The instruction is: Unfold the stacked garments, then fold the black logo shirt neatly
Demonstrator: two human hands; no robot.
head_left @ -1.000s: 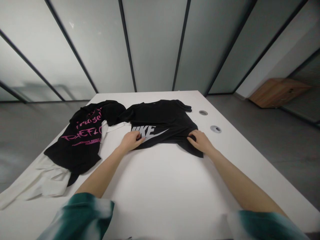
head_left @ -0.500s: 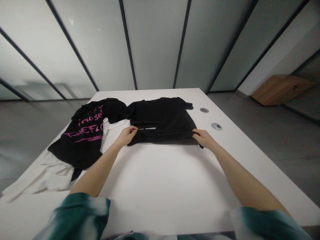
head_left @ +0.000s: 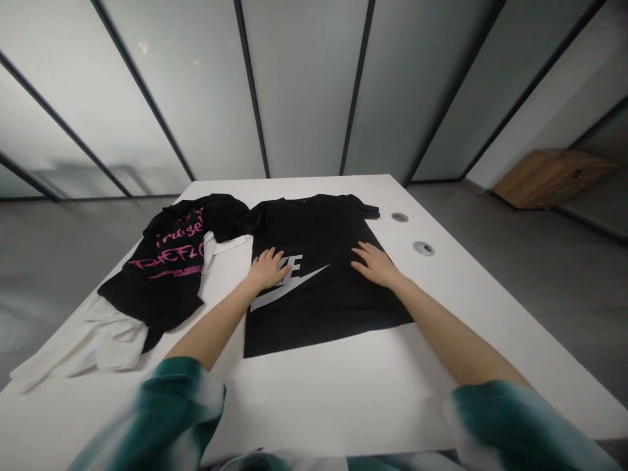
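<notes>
A person's left hand [head_left: 266,269] and right hand [head_left: 377,265] lie palm-down on a black Nike T-shirt [head_left: 324,314], collar [head_left: 303,200] toward the white table [head_left: 318,399]'s far edge.

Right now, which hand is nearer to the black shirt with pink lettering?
Left. The left hand is on the white-printed shirt, to the right of the pink-lettered shirt; the right hand is farther right, near the opposite side of the white-printed shirt.

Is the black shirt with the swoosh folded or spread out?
Spread out: the black shirt lies flat on the table, its near hem nearly straight.
</notes>
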